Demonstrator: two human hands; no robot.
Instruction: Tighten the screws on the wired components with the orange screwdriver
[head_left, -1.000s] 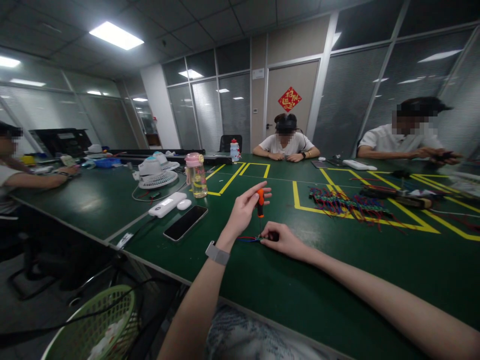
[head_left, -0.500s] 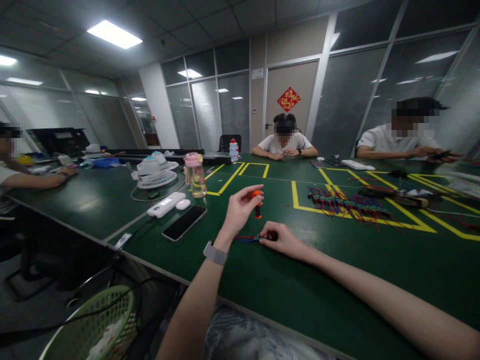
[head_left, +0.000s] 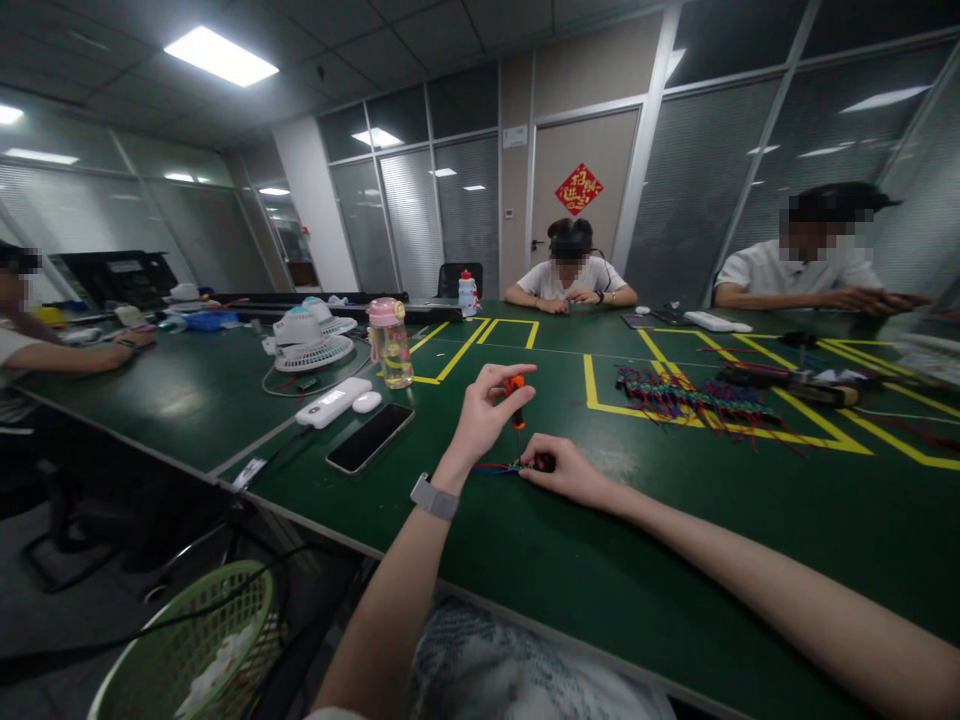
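My left hand (head_left: 484, 415) is closed round the orange and black handle of a screwdriver (head_left: 516, 400), which stands upright with its shaft pointing down. The tip meets a small circuit board (head_left: 516, 467) lying on the green table. Red and blue wires (head_left: 489, 468) run from the board towards the left. With thumb and fingers, my right hand (head_left: 559, 468) pinches the right side of that board, and a dark part shows under the curled fingers. The fingers partly cover the board, so its details are too small to make out.
Left of my hands lie a phone (head_left: 370, 438), a white power bank (head_left: 334, 402) and a pink-lidded bottle (head_left: 390, 345). A pile of wired boards (head_left: 690, 397) sits inside yellow tape at right. Several people sit round the table; a green basket (head_left: 187, 640) stands below its edge.
The screwdriver stays upright on the board, and my left fingers have shifted slightly round its handle, the index finger reaching further right. My right hand keeps its place. The view has tilted slightly.
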